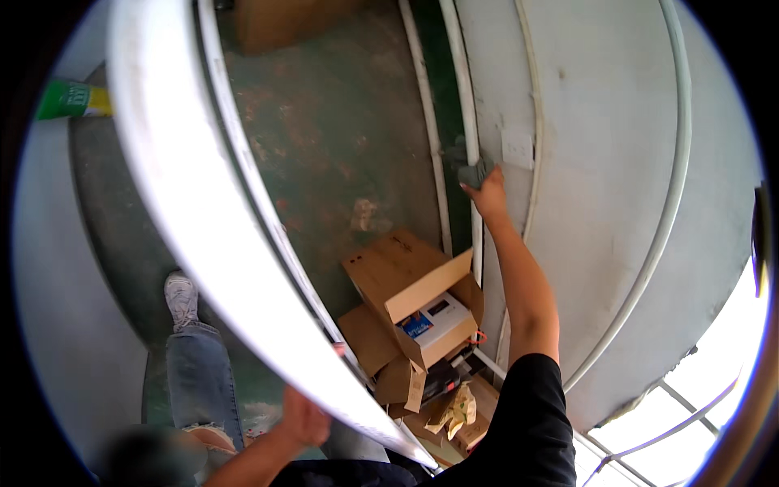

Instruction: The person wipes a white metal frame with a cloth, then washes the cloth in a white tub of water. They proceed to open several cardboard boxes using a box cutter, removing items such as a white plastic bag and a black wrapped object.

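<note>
My right hand point(489, 193) reaches up along the wall and presses a small grey cloth point(473, 173) against a white vertical pipe point(462, 97), close to a white wall switch plate point(517, 148). My left hand point(302, 419) grips the lower edge of a long white panel or door edge point(203, 211) that runs diagonally across the view. Below, my leg in torn blue jeans point(199, 377) and a white shoe point(180, 297) stand on the green floor.
Open cardboard boxes point(406, 292) lie piled on the worn green floor point(333, 130) at the wall's foot, one holding a white and blue package. A green and yellow container point(73, 99) sits at upper left. A bright window frame point(690, 414) is at lower right.
</note>
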The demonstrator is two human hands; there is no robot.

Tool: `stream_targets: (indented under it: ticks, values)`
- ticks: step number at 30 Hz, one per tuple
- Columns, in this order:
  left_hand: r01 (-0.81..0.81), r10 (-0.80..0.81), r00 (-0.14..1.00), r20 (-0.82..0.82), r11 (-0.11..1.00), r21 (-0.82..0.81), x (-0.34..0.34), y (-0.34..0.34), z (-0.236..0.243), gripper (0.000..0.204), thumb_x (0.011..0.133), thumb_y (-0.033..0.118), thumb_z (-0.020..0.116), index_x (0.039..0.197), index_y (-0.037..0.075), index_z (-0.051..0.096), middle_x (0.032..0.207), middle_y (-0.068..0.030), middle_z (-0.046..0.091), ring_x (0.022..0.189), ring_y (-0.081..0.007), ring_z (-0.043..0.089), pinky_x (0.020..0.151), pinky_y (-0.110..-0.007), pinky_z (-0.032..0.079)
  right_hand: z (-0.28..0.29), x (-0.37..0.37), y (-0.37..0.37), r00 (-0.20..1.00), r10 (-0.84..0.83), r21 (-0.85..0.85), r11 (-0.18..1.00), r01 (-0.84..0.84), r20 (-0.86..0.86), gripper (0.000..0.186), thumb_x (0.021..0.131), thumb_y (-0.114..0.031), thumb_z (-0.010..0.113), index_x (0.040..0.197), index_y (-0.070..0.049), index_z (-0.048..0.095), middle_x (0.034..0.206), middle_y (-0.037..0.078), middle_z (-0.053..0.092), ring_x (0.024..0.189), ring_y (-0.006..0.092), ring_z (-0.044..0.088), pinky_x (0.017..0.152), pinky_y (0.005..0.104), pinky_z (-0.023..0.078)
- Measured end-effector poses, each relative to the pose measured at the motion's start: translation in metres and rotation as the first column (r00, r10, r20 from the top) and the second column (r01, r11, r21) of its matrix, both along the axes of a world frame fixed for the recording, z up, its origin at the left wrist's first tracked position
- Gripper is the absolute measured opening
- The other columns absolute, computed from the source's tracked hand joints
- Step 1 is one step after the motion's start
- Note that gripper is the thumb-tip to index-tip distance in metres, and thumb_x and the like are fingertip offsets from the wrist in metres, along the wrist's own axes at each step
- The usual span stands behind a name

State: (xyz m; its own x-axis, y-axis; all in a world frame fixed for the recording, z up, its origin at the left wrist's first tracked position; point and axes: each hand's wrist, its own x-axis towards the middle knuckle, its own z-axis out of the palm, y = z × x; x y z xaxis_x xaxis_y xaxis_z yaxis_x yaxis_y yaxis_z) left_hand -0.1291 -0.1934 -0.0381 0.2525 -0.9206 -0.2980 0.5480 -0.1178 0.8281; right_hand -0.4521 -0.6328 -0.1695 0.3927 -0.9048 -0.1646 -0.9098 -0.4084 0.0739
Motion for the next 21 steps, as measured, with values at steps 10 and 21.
stream_targets:
  ticks: [10,21]
  values:
    - [-0.294,0.329,0.904,0.273,0.942,-0.164,0.054,-0.105,0.065,0.109,0.075,0.019,0.073,0.146,-0.007,-0.005,0.139,-0.0330,0.035,0.125,-0.0366,0.046,0.104,-0.049,0.038,0.002,0.114,-0.034,1.000,-0.017,-0.121,0.993,0.014,-0.018,0.097,0.074,-0.021,0.082,0.143,0.006,0.019,0.124,0.029,0.045,0.105,0.0484,0.055,0.089,0.0482,0.050]
    - [-0.109,0.053,0.959,0.277,0.976,0.191,0.069,-0.122,0.074,0.033,0.087,0.008,0.058,0.117,0.000,0.050,0.100,-0.0168,0.061,0.087,-0.0284,0.064,0.073,-0.038,0.051,-0.027,0.343,-0.204,0.998,0.057,-0.260,0.965,-0.048,0.028,0.083,0.074,-0.023,0.081,0.133,0.006,0.030,0.117,0.031,0.047,0.098,0.0491,0.058,0.085,0.0510,0.052]
